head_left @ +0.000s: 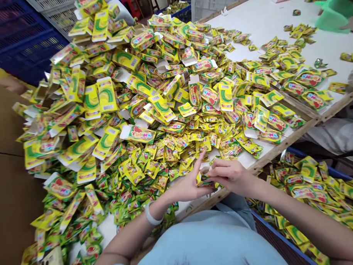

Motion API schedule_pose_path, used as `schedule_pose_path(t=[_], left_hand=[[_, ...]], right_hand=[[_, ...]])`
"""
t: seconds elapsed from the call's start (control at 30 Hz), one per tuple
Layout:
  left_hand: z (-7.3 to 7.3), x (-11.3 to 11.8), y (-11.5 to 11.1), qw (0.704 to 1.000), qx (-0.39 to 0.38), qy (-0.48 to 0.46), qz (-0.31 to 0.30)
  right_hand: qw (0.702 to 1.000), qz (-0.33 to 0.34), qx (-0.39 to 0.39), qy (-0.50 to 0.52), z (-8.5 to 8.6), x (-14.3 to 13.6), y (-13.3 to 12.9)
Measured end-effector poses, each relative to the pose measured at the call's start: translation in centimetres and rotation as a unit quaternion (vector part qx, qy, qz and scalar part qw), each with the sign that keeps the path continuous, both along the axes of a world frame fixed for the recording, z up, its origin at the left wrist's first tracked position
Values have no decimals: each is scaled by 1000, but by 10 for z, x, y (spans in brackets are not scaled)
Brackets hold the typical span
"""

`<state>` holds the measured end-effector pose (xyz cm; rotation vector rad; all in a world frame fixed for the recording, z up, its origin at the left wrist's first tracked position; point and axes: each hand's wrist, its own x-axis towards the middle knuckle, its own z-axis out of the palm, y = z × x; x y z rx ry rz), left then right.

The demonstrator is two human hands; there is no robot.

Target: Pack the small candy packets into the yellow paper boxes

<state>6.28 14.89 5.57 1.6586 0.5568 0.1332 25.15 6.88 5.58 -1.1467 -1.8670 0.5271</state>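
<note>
Close to the table's front edge, my left hand (pixel 189 184) is curled round a small candy box (pixel 204 172), its index finger stretched out. The fingers of my right hand (pixel 231 176) are pinched at the top of that box, and they hide most of it. Just beyond both hands lie small yellow candy sachets (pixel 190 142). Green sachets (pixel 133 202) are heaped to the left of my left hand. A big pile of yellow and green printed boxes (pixel 108 95), many with flaps standing up, rises behind the sachets.
A wooden rim (pixel 280 147) edges the white table (pixel 252 19). Below it on the right stands a blue crate (pixel 294 245) of filled boxes. A brown carton (pixel 15 173) is at the left, with stacked blue crates (pixel 20 34) behind. Green plastic (pixel 333 16) lies far right.
</note>
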Motion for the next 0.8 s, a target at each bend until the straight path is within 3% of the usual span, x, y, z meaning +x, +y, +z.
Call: schedule_pose_path(t=[0.13, 0.27, 0.4, 0.47, 0.53, 0.6, 0.63, 0.7, 0.73, 0.8], left_hand=[[-11, -3, -5, 993, -95, 51, -41], [-17, -7, -9, 996, -57, 51, -42], [-22, -9, -17, 993, -92, 70, -35], [-24, -8, -20, 992, -98, 71, -31], [-27, -7, -21, 995, -80, 48, -30], [-31, -4, -18, 1000, -12, 17, -3], [-34, -2, -16, 999, 45, 11, 21], [-41, 2, -12, 981, 181, 34, 62], [-45, 5, -12, 965, 245, 63, 70], [-54, 12, -14, 927, 345, 135, 58]], right_hand=[[987, -21, -144, 76, -7, 2, -9], [984, 51, -133, 103, -17, -4, -20], [953, 102, -265, 108, -22, -13, -31], [956, 96, -265, 81, -20, -10, -34], [978, 46, -201, 45, -12, 6, -33], [991, -81, -110, 8, 1, 35, -28], [983, -174, -54, -19, 8, 52, -25], [922, -363, 41, -124, 16, 78, -18], [895, -406, 57, -175, 15, 85, -16], [882, -395, 31, -256, 2, 80, -12]])
